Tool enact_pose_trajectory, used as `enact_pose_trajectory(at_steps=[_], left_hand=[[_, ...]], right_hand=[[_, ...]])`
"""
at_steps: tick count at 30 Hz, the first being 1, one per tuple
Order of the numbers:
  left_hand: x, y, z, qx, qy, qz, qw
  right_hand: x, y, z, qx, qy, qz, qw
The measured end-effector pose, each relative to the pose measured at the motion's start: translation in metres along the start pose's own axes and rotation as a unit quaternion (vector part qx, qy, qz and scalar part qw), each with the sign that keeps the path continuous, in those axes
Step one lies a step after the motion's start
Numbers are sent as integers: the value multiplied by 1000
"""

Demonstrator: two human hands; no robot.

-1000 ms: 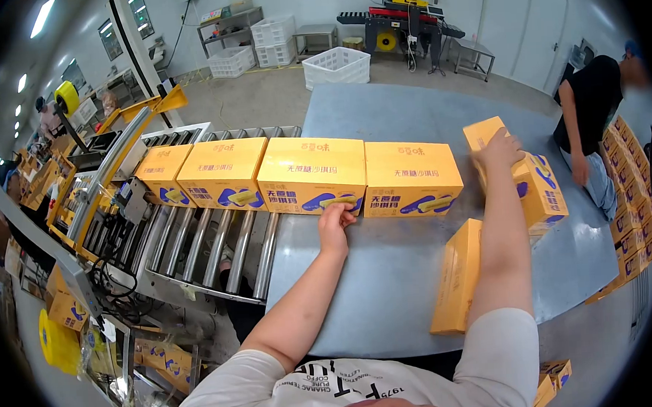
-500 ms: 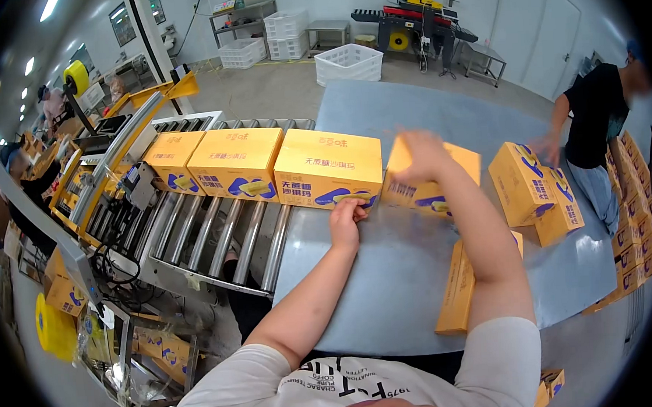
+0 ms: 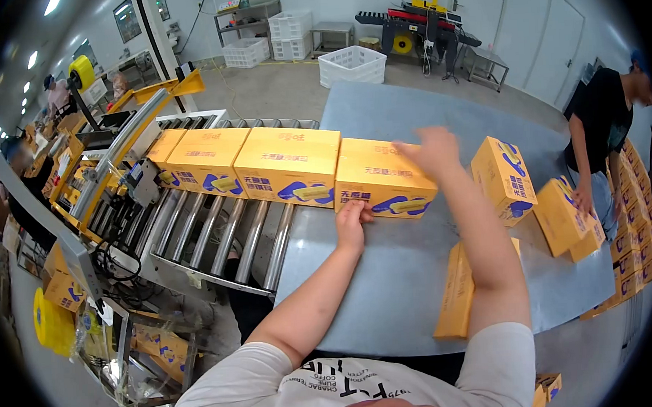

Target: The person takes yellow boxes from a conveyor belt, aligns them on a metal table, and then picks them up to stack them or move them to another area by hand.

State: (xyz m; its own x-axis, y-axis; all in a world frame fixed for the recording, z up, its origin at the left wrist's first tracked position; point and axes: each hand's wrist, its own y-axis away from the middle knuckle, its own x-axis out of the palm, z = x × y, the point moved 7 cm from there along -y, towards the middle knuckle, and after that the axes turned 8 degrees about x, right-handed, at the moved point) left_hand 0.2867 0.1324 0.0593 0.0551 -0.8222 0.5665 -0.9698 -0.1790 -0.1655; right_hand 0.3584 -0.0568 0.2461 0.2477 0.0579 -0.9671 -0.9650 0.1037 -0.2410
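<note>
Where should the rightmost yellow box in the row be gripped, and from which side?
Probably across its long front and back faces, from the near side over the top: the rightmost box lies flat, its left end against the neighbouring box, so both ends cannot be pinched.

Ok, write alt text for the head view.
A person's left hand presses the front of the last yellow box in a row of four running onto a roller conveyor, right hand at its right end. Across the grey table, a co-worker touches loose boxes.
</note>
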Motion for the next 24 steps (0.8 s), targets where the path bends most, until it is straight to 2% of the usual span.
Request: enact_pose_trajectory(at_steps=[2, 5, 6, 9, 12, 15, 18, 21, 24], left_hand=[[-1, 2, 3, -28, 14, 12, 999], [-1, 3, 5, -40, 15, 24, 999], [-1, 3, 6, -41, 12, 28, 999], [-3, 2, 6, -31, 5, 31, 999], [-3, 1, 4, -22, 19, -7, 1000], [-2, 2, 2, -33, 23, 5, 999], [-1, 1, -3, -5, -11, 17, 1000], [-3, 1, -3, 5, 29, -22, 999], [-11, -3, -6, 59, 15, -55, 997]], right_hand=[[-2, 15, 33, -114, -26, 63, 991], [17, 40, 57, -234, 3, -5, 972], [32, 35, 53, -204, -50, 89, 974], [28, 19, 23, -206, -50, 103, 972], [9, 4, -22, -27, 47, 44, 998], [-21, 8, -43, 147, 94, -60, 983], [-20, -3, -43, 119, 79, -119, 983], [14, -15, -19, 38, 4, -23, 999], [53, -12, 13, -38, -186, 72, 979]])
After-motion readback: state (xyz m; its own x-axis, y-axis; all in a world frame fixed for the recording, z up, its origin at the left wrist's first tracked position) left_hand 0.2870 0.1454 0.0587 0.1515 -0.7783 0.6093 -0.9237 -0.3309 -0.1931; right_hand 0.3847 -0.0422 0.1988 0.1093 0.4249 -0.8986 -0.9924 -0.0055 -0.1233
